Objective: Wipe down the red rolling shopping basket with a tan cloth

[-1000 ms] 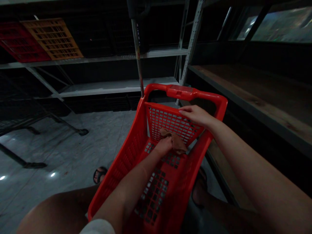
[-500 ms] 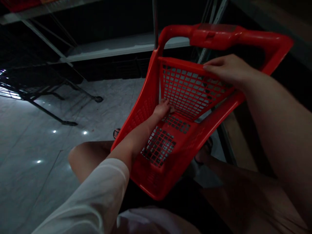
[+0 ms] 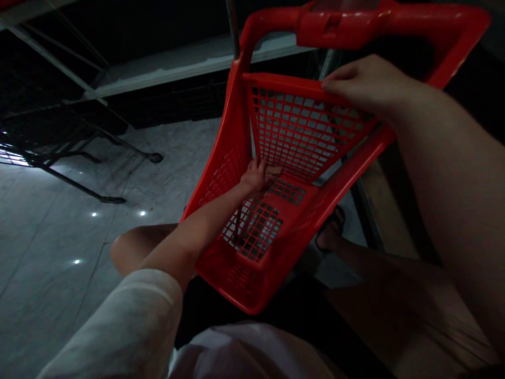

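A red plastic shopping basket [image 3: 294, 226] with grid walls and a thick handle stands between my knees, tilted in view. Inside it, my left hand [image 3: 256, 176] reaches down to the bottom of the grid panel [image 3: 300, 134]. The fingers are bent round a small tan piece [image 3: 273, 171], which sticks out to the right; whether it is cloth or something else I cannot tell. My right hand [image 3: 365, 87] is closed over the panel's top edge, thumb on the near side, with some fingers hidden behind it.
A dark wire cart [image 3: 59, 152] on casters stands on the grey tiled floor [image 3: 51, 226] at left. Behind the basket runs a pale shelf [image 3: 177, 71] with a metal post [image 3: 232, 31]. A wooden-looking edge [image 3: 389, 210] lies to the right, beside my sandalled foot [image 3: 329, 231].
The basket's handle appears higher and larger in view. My left hand has shifted slightly left along the panel's base, showing more of the tan piece. My right hand keeps its hold.
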